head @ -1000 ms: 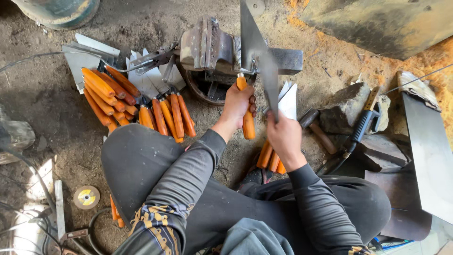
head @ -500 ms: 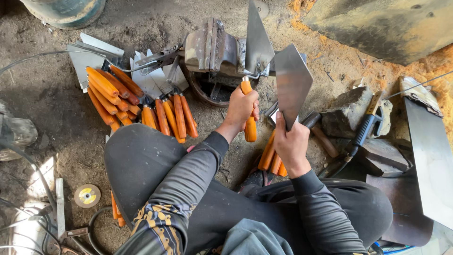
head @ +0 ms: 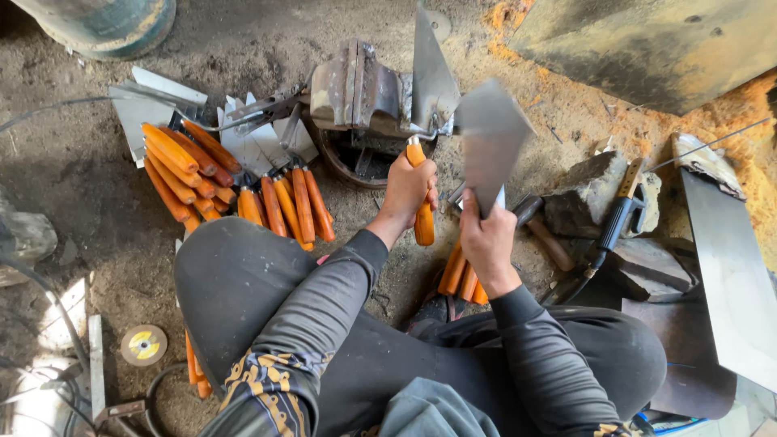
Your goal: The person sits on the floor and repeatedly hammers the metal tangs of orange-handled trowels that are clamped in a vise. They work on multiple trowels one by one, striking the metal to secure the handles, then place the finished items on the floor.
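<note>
1. Bare dirt floor (head: pixel 97 202) makes up the workplace, dusty and grey, with orange sawdust (head: pixel 583 105) spread toward the upper right.
2. A person sits on this ground in dark trousers and long dark sleeves, seen from above.
3. A rusty bench vise (head: pixel 356 89) stands just ahead of the knees and clamps a trowel by the joint between its metal blade (head: pixel 430 73) and its orange wooden handle (head: pixel 422 206); the blade points up and away, the handle toward the person.
4. The left hand (head: pixel 407 188) is closed around that orange handle, fingers wrapped tight.
5. The right hand (head: pixel 484 236) grips a second flat steel blade (head: pixel 488 137) at its narrow lower end, fingers clenched on it; the blade stands upright just right of the vise and looks blurred.
6. Finished trowels with orange handles (head: pixel 279 202) lie fanned on the ground to the left of the vise, next to a further heap of orange handles (head: pixel 182 166).
7. More orange handles (head: pixel 463 275) lie under the right wrist.
8. A hammer (head: pixel 541 231) lies right of the hands, near a stone (head: pixel 587 194) and a dark-handled tool (head: pixel 611 226).
9. A sheet of metal (head: pixel 728 275) lies at the far right, and a small grinding disc (head: pixel 144 345) at the lower left.
</note>
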